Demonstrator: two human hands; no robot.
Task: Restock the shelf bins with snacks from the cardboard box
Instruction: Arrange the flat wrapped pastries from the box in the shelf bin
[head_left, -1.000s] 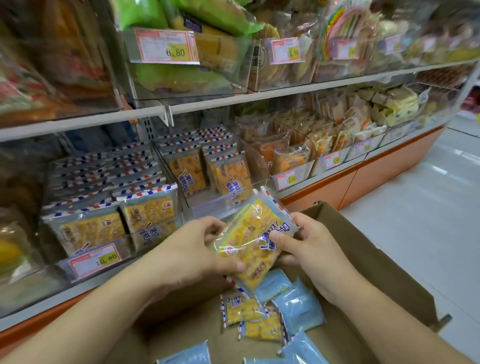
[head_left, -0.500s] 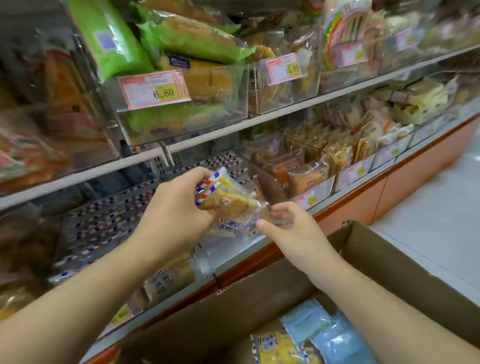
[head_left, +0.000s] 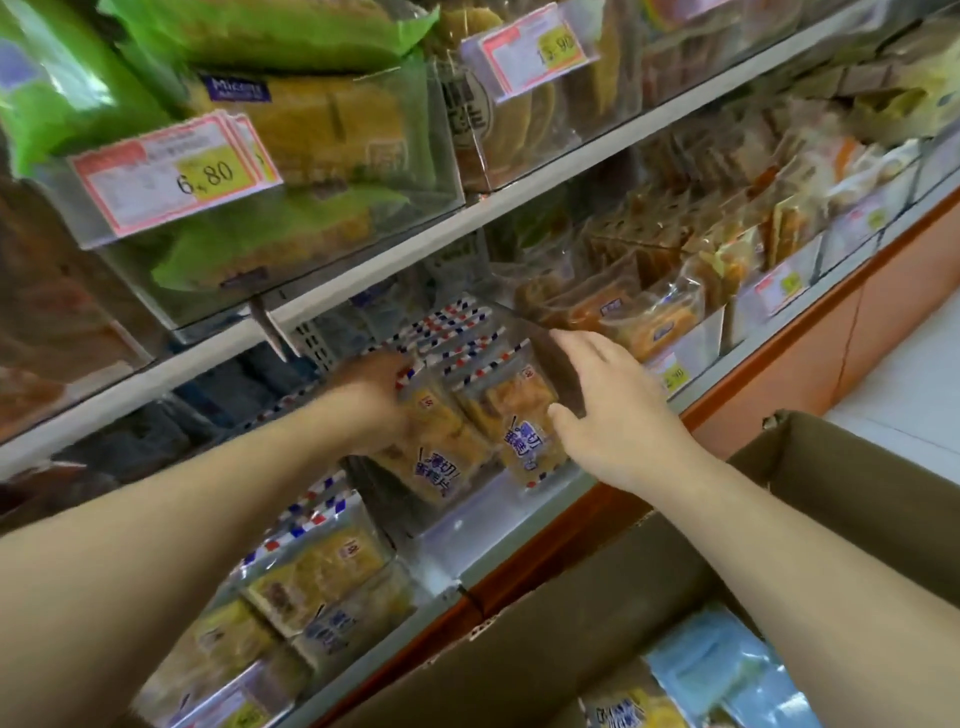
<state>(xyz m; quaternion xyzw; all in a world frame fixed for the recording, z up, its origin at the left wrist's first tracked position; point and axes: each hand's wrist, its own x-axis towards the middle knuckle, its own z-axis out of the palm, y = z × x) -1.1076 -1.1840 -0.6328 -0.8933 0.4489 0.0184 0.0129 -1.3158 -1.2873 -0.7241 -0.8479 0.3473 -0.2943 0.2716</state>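
Note:
My left hand (head_left: 371, 387) reaches into the clear shelf bin (head_left: 467, 525) and holds the striped top edge of a yellow snack packet (head_left: 434, 452), which stands at the front of the left row. To the right, my right hand (head_left: 615, 415) hovers with its fingers spread, the thumb tip at the edge of the neighbouring yellow packet (head_left: 522, 426). Behind both packets stand rows of like ones with red and blue striped tops. The cardboard box (head_left: 571, 618) is below at the right, with blue packets (head_left: 717, 670) and a yellow packet (head_left: 631, 712) in it.
A second bin of the same yellow packets (head_left: 322, 571) sits lower left. Orange-brown snack packs (head_left: 649, 322) fill the bins to the right. The upper shelf (head_left: 519, 208) hangs close above my hands, with green-wrapped cakes behind a 6.80 price tag (head_left: 176, 176). White floor lies at far right.
The yellow packet went from both hands above the box up into the shelf bin. My right hand let go and spread open; the left pushed deeper under the shelf.

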